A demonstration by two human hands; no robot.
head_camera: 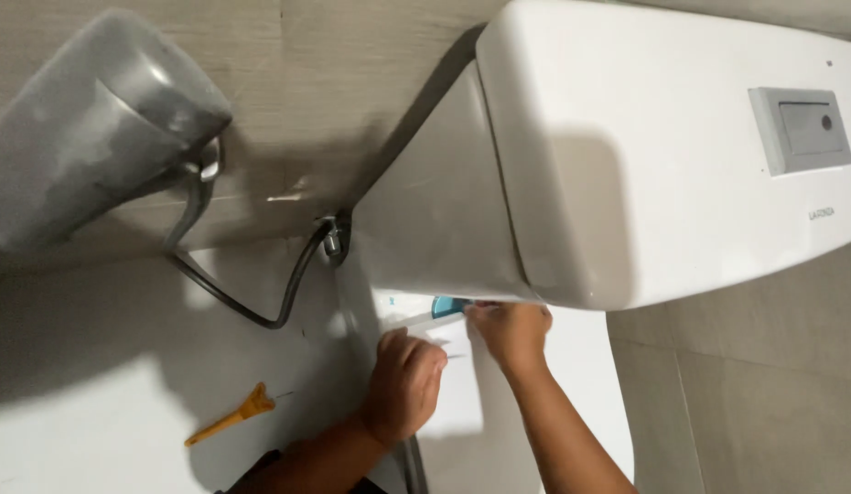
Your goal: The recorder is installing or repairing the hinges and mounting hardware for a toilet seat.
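My right hand [510, 331] pinches the blue-tipped tube [436, 311] just under the white cistern [627, 155], its long axis running left toward my loosely curled, empty left hand [403, 384] just below it

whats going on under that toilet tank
A person is reaching with both bare hands under a white toilet tank. The right hand is up against the tank's underside, next to a small blue part. The left hand is curled into a loose fist just below it; whether it grips anything cannot be told. A dark hose loops to a fitting at the tank's side, and an orange-handled tool lies untouched on the white surface nearby.
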